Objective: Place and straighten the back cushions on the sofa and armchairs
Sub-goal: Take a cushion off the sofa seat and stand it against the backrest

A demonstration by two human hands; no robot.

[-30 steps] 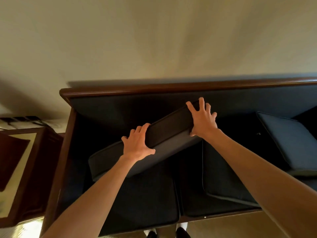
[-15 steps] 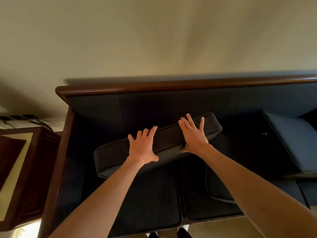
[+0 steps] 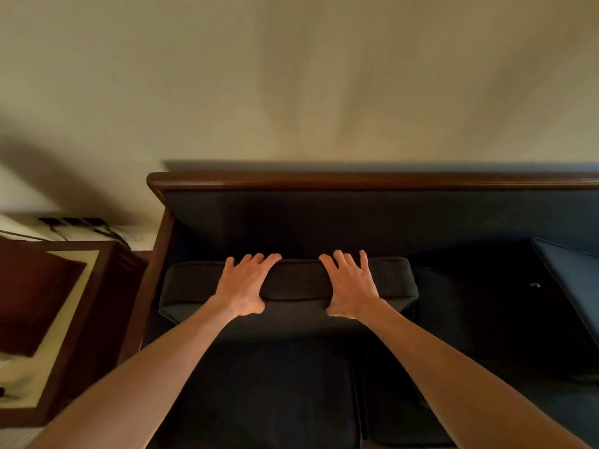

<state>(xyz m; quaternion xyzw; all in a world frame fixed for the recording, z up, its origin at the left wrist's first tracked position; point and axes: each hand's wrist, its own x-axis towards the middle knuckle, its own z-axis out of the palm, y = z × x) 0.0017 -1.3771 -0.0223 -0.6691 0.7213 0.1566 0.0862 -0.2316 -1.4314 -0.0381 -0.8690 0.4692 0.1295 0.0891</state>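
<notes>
While level, back cushion (image 3: 296, 281) lies under left hand (image 3: 242, 289).

left hand (image 3: 241, 288), right hand (image 3: 351, 286), back cushion (image 3: 296, 283)

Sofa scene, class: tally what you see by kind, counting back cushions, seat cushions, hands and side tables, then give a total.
Back cushions: 2 (one under the hands, one leaning at the right)
Seat cushions: 2 ()
Hands: 2 (left hand, right hand)
Side tables: 1
Total: 7
</notes>
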